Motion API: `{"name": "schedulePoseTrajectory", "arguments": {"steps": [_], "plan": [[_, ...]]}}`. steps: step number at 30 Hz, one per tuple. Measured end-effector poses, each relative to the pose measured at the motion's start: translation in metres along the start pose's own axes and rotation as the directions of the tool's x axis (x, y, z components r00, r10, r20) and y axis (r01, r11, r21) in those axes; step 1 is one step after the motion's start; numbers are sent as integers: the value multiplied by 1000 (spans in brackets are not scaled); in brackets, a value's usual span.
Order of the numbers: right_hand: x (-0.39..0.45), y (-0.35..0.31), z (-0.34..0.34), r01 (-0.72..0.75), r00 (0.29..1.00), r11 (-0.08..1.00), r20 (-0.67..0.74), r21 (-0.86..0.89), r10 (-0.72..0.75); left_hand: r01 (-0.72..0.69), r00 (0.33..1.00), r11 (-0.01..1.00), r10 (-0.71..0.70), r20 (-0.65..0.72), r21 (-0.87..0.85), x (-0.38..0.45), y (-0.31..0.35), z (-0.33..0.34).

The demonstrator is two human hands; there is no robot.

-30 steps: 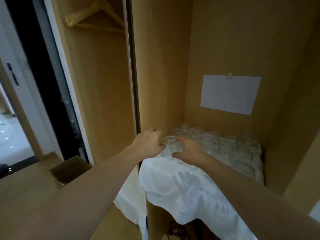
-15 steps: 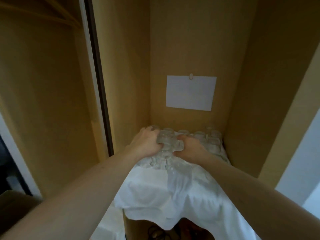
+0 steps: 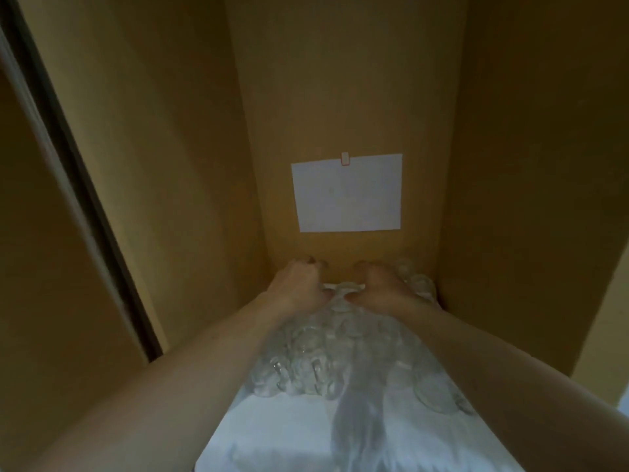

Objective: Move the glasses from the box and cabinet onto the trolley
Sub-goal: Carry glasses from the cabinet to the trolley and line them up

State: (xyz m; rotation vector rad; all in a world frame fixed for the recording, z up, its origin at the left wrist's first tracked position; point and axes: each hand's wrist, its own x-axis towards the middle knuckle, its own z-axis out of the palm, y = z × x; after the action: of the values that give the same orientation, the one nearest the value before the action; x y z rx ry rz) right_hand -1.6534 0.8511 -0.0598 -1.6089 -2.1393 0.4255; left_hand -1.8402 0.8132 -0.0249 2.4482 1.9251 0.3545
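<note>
Head view looks into a wooden cabinet [image 3: 340, 97] where clear glasses [image 3: 316, 352] stand packed together on a white cloth [image 3: 289, 434], filling the middle of the frame. At 12 o'clock of the cluster, both hands reach to the back row: the left hand [image 3: 296, 289] and the right hand [image 3: 384, 287] have fingers curled down over glasses there, though blur hides which ones they grip. A white paper sheet [image 3: 347, 194] hangs clipped on the back wall above.
</note>
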Motion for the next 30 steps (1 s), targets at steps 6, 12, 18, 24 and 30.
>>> {"name": "schedulePoseTrajectory", "arguments": {"steps": [6,12,18,24,30], "plan": [[57,46,2,-102,995,993,3,-52,102,-38,997,999,37,61,16,78,-1,30],[106,82,4,-249,966,947,23,-202,259,-58,992,998,54,118,33,138,-5,59],[139,110,13,-330,939,886,-23,-326,342,-28,992,999,31,122,-22,162,-24,90],[158,116,23,-422,900,850,-28,-316,436,26,987,998,-18,158,-52,171,-56,107],[164,118,28,-408,908,826,-77,-389,412,88,984,993,-74,164,-80,179,-87,115]]}}
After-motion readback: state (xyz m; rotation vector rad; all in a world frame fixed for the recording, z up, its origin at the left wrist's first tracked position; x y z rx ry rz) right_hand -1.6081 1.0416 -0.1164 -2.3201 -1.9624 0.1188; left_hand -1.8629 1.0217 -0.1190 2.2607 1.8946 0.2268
